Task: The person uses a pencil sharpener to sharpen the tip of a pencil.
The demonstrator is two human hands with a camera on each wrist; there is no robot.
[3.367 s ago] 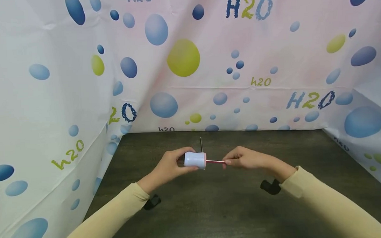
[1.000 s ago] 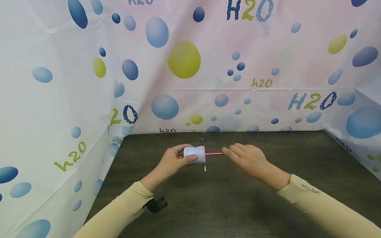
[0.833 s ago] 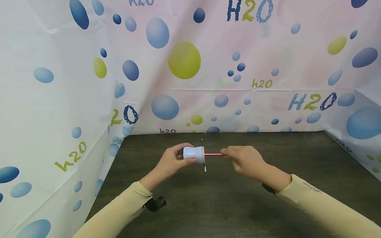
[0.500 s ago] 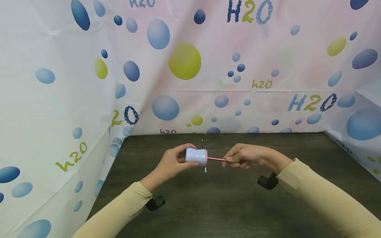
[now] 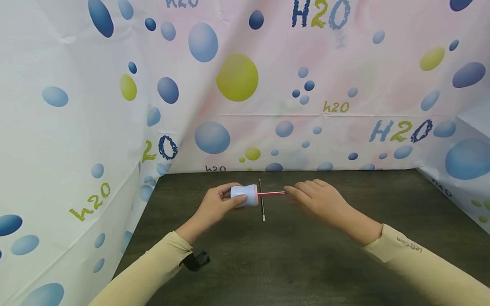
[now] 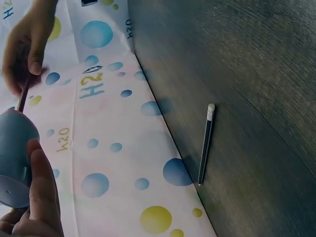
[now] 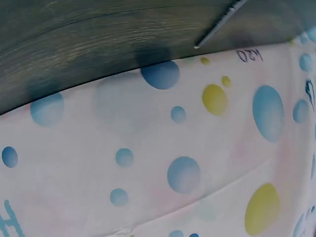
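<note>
My left hand [image 5: 216, 206] grips a light blue, waisted pencil sharpener [image 5: 243, 196] with a pink end, held sideways above the table. From that pink end a red pencil [image 5: 270, 194] sticks out to the right, its tip hidden inside. My right hand [image 5: 321, 204], back upward, pinches the pencil's other end. In the left wrist view the sharpener [image 6: 17, 153] lies against my left hand's fingers, and the red pencil [image 6: 23, 96] runs up to my right hand [image 6: 29, 47]. The right wrist view shows neither hand.
A black pencil [image 5: 263, 208] with a white eraser lies on the dark wooden table [image 5: 249, 270], just beyond the sharpener's pink end and passing under the red pencil in the head view. A white sheet [image 5: 279, 97] with blue and green dots stands behind the table.
My right hand has turned back and forth at the red pencil, from palm side showing half a second ago to back upward now. Sharpener and pencil have shifted slightly left.
</note>
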